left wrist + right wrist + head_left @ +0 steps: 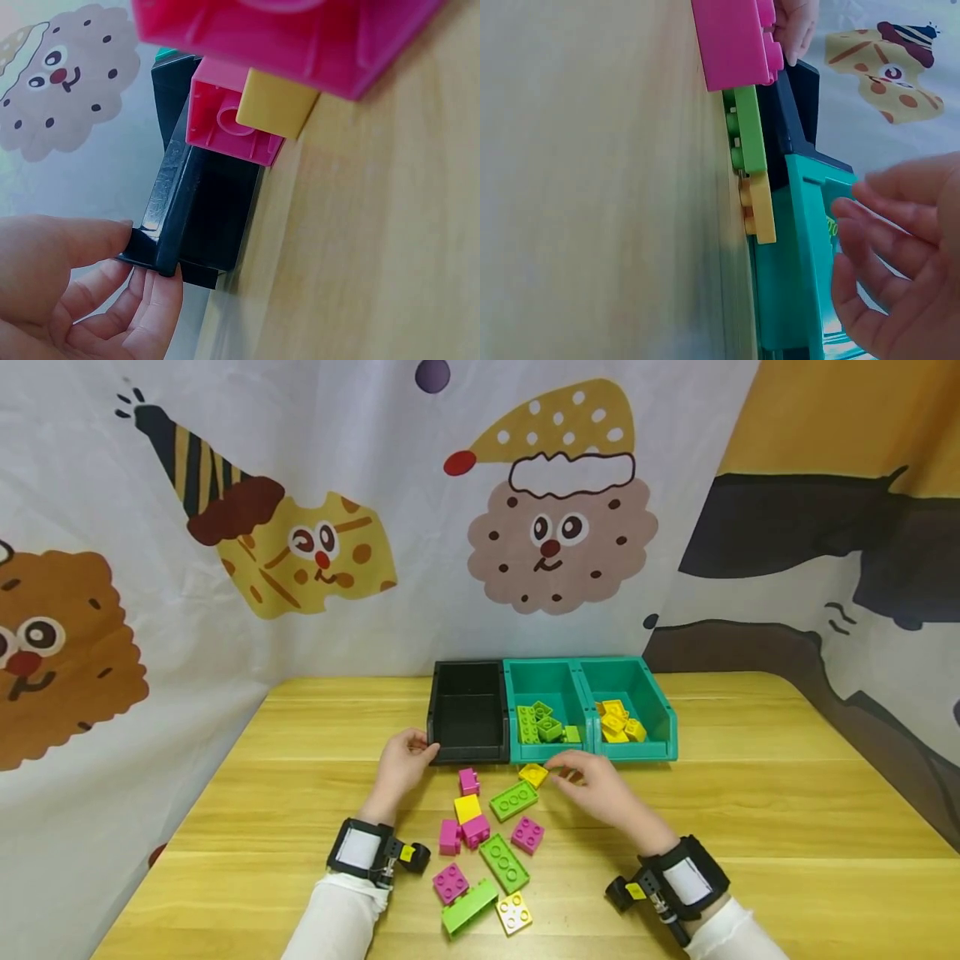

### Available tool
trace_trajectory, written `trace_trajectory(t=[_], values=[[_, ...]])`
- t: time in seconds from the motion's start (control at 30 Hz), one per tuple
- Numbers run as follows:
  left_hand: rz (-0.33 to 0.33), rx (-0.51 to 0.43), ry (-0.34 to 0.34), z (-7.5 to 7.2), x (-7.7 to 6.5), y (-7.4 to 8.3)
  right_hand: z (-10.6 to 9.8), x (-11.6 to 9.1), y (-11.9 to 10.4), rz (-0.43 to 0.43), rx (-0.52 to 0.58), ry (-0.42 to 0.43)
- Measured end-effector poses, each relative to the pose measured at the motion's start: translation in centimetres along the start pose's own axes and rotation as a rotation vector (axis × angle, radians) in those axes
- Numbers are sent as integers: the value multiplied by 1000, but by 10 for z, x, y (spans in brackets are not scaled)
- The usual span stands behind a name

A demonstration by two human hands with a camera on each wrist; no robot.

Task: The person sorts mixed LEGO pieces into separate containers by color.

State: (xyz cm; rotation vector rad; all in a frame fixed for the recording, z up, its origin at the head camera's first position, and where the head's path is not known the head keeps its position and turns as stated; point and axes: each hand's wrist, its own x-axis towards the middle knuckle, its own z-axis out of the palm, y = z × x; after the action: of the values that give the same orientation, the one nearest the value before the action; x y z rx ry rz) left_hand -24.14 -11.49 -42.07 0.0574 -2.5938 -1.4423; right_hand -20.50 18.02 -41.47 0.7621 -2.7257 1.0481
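Observation:
My left hand [402, 764] pinches the front left corner of a black bin [470, 753], thumb on one side of the rim and fingers on the other, as the left wrist view shows. My right hand [592, 783] hovers by the front of the middle teal bin [551, 752], fingers loosely bent around nothing. Just left of its fingertips lies a yellow brick [533, 775]; in the right wrist view the yellow brick [762, 208] is apart from the hand. A green brick [513, 800] and a pink brick [468, 781] lie nearby, before the bins.
Green bricks [549, 729] sit in the middle bin and yellow bricks [615, 723] in the right teal bin [667, 748]. Several pink, green and yellow bricks, among them a long green brick [504, 863], are scattered between my forearms. A printed cloth [420, 635] hangs behind the table.

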Motion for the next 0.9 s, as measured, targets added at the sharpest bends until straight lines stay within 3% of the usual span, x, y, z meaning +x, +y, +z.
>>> trace_trajectory(t=[0.27, 0.43, 0.67, 0.9], values=[[-11, -2, -8, -1, 0, 1, 5, -1, 1, -74, -107, -148], [-13, -3, -8, 0, -1, 2, 9, -1, 4, -91, -160, -196], [-19, -4, -8, 0, -1, 2, 10, -2, 4, -74, -173, -222], [-20, 5, -11, -1, -1, 3, 7, -3, 7, -42, -149, -186]])
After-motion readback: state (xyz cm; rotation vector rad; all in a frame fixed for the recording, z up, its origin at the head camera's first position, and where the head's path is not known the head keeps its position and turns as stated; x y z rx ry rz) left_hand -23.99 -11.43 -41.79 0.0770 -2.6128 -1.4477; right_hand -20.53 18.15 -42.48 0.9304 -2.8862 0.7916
